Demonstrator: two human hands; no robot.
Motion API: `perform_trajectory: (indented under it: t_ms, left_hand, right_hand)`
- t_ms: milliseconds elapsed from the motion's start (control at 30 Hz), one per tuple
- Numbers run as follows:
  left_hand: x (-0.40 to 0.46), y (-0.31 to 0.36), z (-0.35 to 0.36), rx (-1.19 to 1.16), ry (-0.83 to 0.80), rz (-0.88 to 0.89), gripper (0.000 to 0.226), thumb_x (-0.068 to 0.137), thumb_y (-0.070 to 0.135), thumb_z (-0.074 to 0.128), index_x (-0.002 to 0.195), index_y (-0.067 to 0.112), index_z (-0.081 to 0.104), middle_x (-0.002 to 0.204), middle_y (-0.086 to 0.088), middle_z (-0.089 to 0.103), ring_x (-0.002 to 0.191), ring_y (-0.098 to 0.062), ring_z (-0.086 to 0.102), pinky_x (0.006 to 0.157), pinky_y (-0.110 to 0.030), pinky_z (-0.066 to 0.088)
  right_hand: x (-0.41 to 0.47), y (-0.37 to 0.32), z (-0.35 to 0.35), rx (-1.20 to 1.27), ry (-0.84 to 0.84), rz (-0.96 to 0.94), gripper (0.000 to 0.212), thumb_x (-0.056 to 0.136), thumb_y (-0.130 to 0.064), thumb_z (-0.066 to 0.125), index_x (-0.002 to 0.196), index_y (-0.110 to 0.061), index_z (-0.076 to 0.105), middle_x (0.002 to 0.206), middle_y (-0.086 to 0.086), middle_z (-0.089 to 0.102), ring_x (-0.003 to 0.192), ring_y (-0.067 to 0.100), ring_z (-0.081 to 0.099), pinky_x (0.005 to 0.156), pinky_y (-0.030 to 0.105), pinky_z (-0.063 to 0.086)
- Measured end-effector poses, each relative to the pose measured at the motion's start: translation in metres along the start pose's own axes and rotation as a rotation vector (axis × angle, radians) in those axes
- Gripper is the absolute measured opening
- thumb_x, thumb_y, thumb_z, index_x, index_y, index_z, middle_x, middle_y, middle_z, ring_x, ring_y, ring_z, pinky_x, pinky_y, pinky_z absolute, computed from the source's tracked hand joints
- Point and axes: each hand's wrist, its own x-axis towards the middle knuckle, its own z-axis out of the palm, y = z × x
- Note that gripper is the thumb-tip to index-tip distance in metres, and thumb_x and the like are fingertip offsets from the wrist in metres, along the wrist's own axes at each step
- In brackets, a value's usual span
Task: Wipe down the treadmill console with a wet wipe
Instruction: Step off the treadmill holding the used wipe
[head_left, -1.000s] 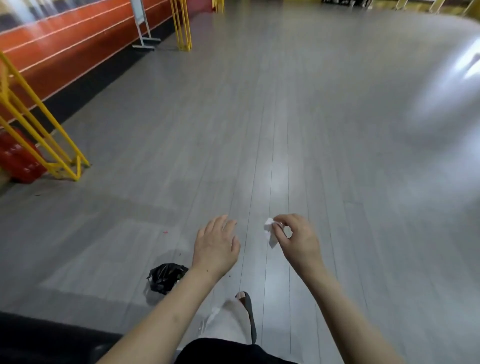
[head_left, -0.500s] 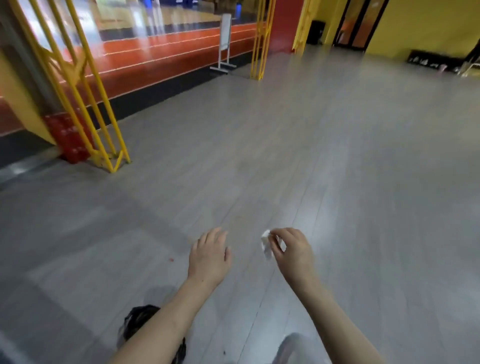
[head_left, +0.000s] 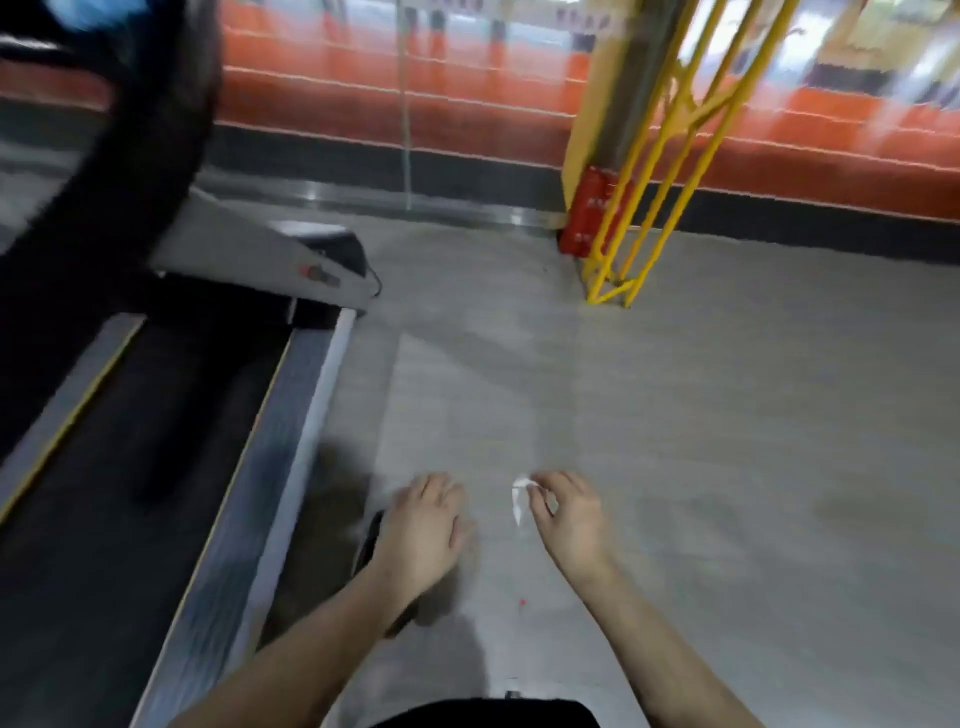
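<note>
Wet wipe (head_left: 518, 500) pinched in right hand (head_left: 569, 519), long axis vertical, free end pointing down. Left hand (head_left: 423, 530) released, fingers spread, beside treadmill (head_left: 218, 467) edge.

Grey plank floor (head_left: 727, 415); orange wall (head_left: 467, 93); yellow metal frame (head_left: 649, 171).

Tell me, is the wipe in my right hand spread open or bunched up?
Bunched up. The wipe shows only as a small crumpled white scrap pinched at the right hand's fingertips.
</note>
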Motion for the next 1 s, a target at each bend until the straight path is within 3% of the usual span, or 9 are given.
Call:
perform_trajectory:
  t_ms: [167, 267, 367, 500, 700, 867, 933, 1000]
  left_hand:
    - [-0.048, -0.018, 0.019, -0.058, 0.020, -0.368, 0.045, 0.083, 0.037, 0.046, 0.116, 0.019, 0.069, 0.122, -0.004, 0.069, 0.112, -0.029, 0.066, 0.083, -0.042, 0.057]
    - [-0.073, -0.031, 0.050, -0.078, 0.024, -0.539, 0.044, 0.083, 0.037, 0.042, 0.112, 0.016, 0.069, 0.117, -0.006, 0.069, 0.108, -0.032, 0.067, 0.078, -0.044, 0.058]
    - [-0.087, -0.040, 0.091, -0.079, -0.008, -0.654, 0.042, 0.085, 0.037, 0.044, 0.117, 0.021, 0.066, 0.124, 0.000, 0.066, 0.117, -0.026, 0.063, 0.083, -0.042, 0.055]
    - [-0.087, -0.064, 0.143, -0.084, -0.083, -0.710, 0.036, 0.085, 0.030, 0.064, 0.119, 0.022, 0.066, 0.121, 0.002, 0.067, 0.115, -0.024, 0.064, 0.085, -0.043, 0.054]
    - [-0.090, -0.120, 0.269, -0.116, -0.121, -0.743, 0.042, 0.090, 0.035, 0.043, 0.124, 0.022, 0.065, 0.126, 0.002, 0.066, 0.118, -0.022, 0.063, 0.091, -0.043, 0.054]
    - [-0.091, -0.173, 0.394, -0.139, -0.148, -0.751, 0.038, 0.093, 0.032, 0.057, 0.129, 0.022, 0.062, 0.133, 0.002, 0.062, 0.125, -0.023, 0.060, 0.095, -0.042, 0.049]
    - [-0.092, -0.188, 0.434, -0.131, -0.167, -0.765, 0.043, 0.099, 0.035, 0.049, 0.140, 0.023, 0.054, 0.144, 0.003, 0.055, 0.136, -0.022, 0.050, 0.104, -0.042, 0.043]
    - [-0.091, -0.199, 0.459, -0.114, -0.168, -0.751, 0.046, 0.104, 0.040, 0.041, 0.146, 0.023, 0.046, 0.150, 0.003, 0.048, 0.141, -0.021, 0.043, 0.110, -0.041, 0.038]
  right_hand:
    - [0.018, 0.008, 0.058, 0.106, -0.348, -0.170, 0.011, 0.094, -0.030, 0.058, 0.097, -0.032, 0.068, 0.096, -0.011, 0.067, 0.092, 0.020, 0.062, 0.085, 0.044, 0.052]
    - [0.011, 0.005, 0.095, 0.112, -0.492, -0.257, 0.011, 0.096, -0.027, 0.061, 0.098, -0.034, 0.069, 0.099, -0.013, 0.067, 0.094, 0.016, 0.061, 0.079, 0.036, 0.050]
    - [0.003, 0.016, 0.141, 0.133, -0.568, -0.285, 0.007, 0.094, -0.024, 0.065, 0.099, -0.028, 0.069, 0.097, -0.011, 0.066, 0.089, 0.015, 0.061, 0.070, 0.027, 0.046]
    - [-0.009, 0.033, 0.215, 0.125, -0.677, -0.233, 0.008, 0.096, -0.030, 0.062, 0.101, -0.033, 0.067, 0.098, -0.018, 0.060, 0.093, 0.008, 0.057, 0.075, 0.023, 0.043]
    - [-0.048, 0.070, 0.352, 0.149, -0.743, -0.130, 0.009, 0.096, -0.029, 0.063, 0.101, -0.026, 0.070, 0.096, -0.014, 0.060, 0.093, 0.012, 0.058, 0.078, 0.022, 0.042]
    - [-0.079, 0.114, 0.480, 0.155, -0.736, -0.112, 0.008, 0.097, -0.027, 0.062, 0.101, -0.025, 0.069, 0.098, -0.010, 0.063, 0.096, 0.015, 0.060, 0.082, 0.033, 0.052]
    - [-0.085, 0.132, 0.527, 0.143, -0.772, -0.102, 0.019, 0.099, -0.030, 0.061, 0.115, -0.024, 0.068, 0.112, -0.006, 0.064, 0.109, 0.019, 0.060, 0.091, 0.035, 0.051]
    - [-0.091, 0.147, 0.565, 0.060, -0.875, -0.115, 0.044, 0.100, -0.037, 0.059, 0.141, -0.023, 0.054, 0.139, -0.001, 0.055, 0.131, 0.023, 0.048, 0.108, 0.035, 0.043]
